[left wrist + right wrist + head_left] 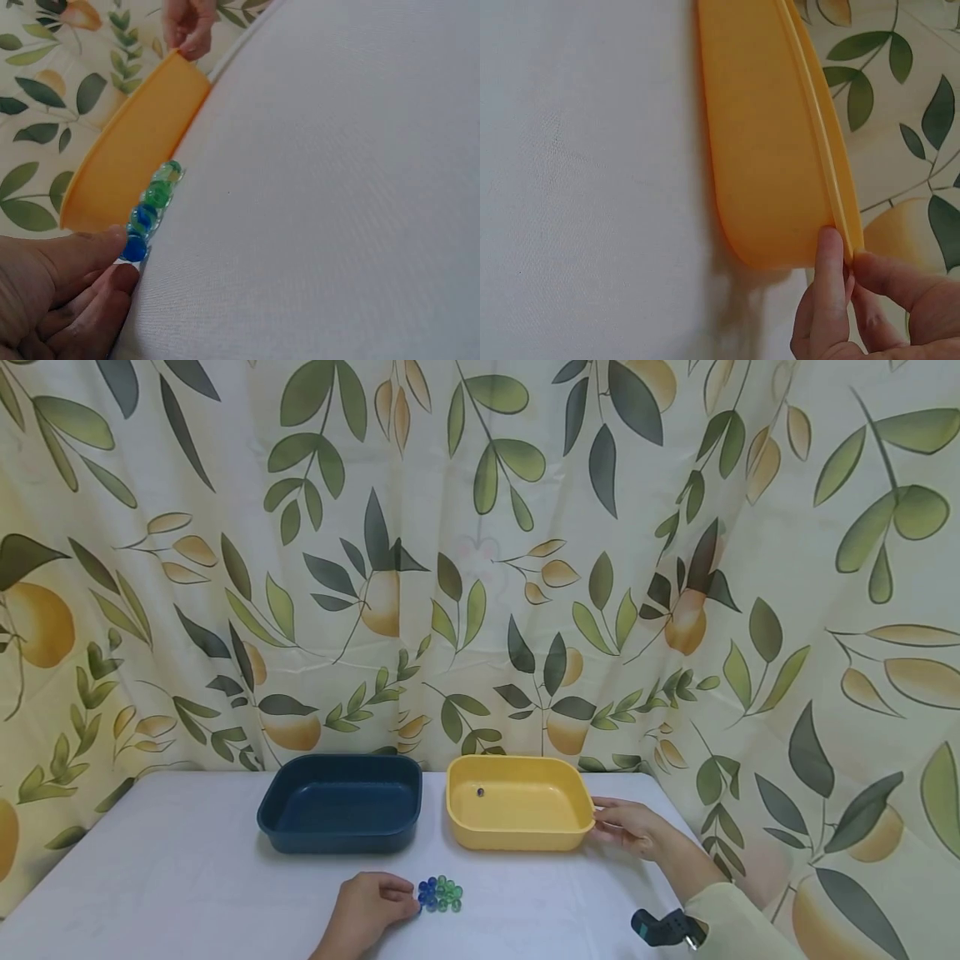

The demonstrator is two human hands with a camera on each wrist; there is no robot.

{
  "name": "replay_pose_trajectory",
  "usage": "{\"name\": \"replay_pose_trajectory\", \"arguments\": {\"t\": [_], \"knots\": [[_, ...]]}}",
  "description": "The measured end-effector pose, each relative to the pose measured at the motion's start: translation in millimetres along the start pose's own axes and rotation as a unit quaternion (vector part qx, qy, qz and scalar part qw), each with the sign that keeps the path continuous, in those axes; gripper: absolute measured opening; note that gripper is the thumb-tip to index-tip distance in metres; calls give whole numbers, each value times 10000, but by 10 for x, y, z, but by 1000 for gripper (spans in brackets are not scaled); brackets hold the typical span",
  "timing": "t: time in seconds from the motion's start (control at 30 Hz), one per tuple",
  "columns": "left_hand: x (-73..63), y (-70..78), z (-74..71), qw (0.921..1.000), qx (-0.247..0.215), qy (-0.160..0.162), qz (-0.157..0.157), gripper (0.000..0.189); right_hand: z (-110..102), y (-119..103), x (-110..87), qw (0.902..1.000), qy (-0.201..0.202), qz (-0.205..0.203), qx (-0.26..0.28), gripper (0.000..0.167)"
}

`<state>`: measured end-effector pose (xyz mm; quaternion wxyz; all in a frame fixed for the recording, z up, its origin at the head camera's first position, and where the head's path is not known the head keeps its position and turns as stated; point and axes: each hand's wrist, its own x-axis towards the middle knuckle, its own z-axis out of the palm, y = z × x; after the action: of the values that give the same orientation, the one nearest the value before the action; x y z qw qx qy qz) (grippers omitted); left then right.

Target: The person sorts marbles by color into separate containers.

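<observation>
Several blue marbles [427, 887] and several green marbles [450, 891] lie in a tight cluster on the white table. At the cluster's left side is my left hand [369, 906], with thumb and fingertips on the nearest blue marble [135, 248]. My right hand [628, 828] pinches the right rim of the yellow tub [517, 841] between thumb and fingers; the tub's base appears on the table. Inside that tub, toward its left, sits one small dark marble [481, 792].
A dark blue tub [337, 843] stands left of the yellow one, with a narrow gap between them. Behind both hangs a leaf-patterned curtain [480, 610]. A black device [667, 928] is strapped at the right wrist. White cloth [187, 877] covers the table.
</observation>
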<state>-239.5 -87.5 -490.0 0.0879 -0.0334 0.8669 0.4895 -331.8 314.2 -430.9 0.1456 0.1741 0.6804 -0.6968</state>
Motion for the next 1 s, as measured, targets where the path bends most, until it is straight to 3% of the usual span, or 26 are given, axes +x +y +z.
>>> {"name": "replay_pose_trajectory", "arguments": {"t": [0.13,0.43,0.77,1.0], "knots": [[-11,2,20,9999,46,56,-118,24,3,11,-5,10000,-85,-22,46,58],[-30,20,58,9998,119,145,-53,24,-13,28,-9,9997,-169,-48,175,60],[-36,19,83,9998,42,149,119,24,-13,18,-17,9998,-105,-51,177,62],[-58,16,112,9989,237,313,251,23,-6,23,-13,9997,-124,-77,179,62]]}}
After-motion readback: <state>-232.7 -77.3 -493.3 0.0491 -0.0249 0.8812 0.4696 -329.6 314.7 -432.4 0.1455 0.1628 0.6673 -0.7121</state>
